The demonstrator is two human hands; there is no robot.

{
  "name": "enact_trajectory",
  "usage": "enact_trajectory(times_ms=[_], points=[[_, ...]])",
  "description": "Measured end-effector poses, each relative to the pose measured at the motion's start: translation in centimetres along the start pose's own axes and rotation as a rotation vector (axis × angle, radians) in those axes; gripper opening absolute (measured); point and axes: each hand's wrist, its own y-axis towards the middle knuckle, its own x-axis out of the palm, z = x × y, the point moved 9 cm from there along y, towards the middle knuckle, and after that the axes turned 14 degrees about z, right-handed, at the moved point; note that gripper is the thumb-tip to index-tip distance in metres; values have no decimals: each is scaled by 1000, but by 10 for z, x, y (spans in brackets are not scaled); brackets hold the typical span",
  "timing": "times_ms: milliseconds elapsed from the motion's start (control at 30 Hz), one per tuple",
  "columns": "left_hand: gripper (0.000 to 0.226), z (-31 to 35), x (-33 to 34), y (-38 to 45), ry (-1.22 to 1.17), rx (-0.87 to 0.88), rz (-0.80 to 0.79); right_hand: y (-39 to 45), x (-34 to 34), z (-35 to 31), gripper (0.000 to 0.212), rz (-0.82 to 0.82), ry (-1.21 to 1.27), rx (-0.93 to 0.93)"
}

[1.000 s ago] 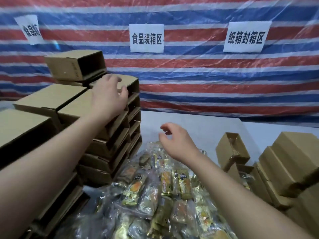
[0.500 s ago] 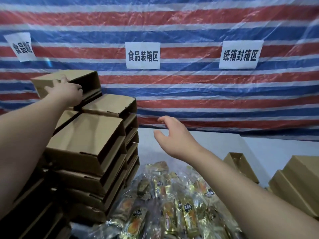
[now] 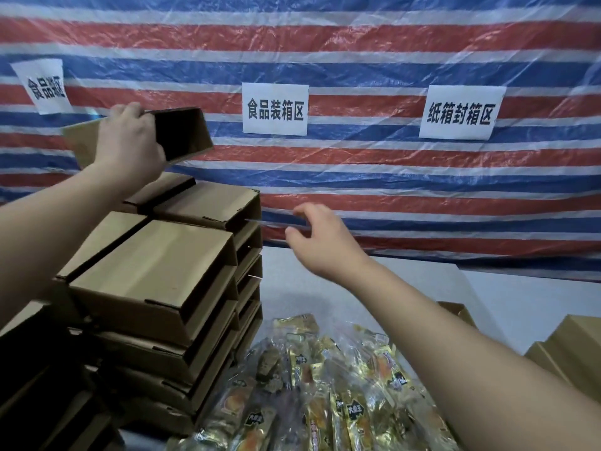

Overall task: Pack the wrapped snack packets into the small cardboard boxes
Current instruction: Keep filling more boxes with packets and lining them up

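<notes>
Left hand point(image 3: 128, 148): fingers clamped on a small cardboard box point(image 3: 182, 133), held in the air above the stack of empty boxes point(image 3: 169, 288), open end dark and facing right. Right hand point(image 3: 320, 242): raised over the counter point(image 3: 292, 288), fingers apart and loosely curled, holding nothing. Wrapped snack packets point(image 3: 325, 385): piled on the counter, just right of the stack. More cardboard boxes point(image 3: 566, 349): at far right. Striped tarpaulin point(image 3: 357, 177) behind, carrying three paper signs point(image 3: 275, 109).

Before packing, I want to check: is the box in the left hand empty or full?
Seems empty: the box gripped by the left hand shows only dark interior.
</notes>
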Motion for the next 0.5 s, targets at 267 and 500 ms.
enact_trajectory(times_ms=[267, 500], points=[[34, 108, -120, 4, -434, 64, 29, 58, -103, -40, 61, 302, 16, -33], [36, 176, -148, -49, -753, -30, -188, 37, -170, -16, 31, 178, -384, -99]])
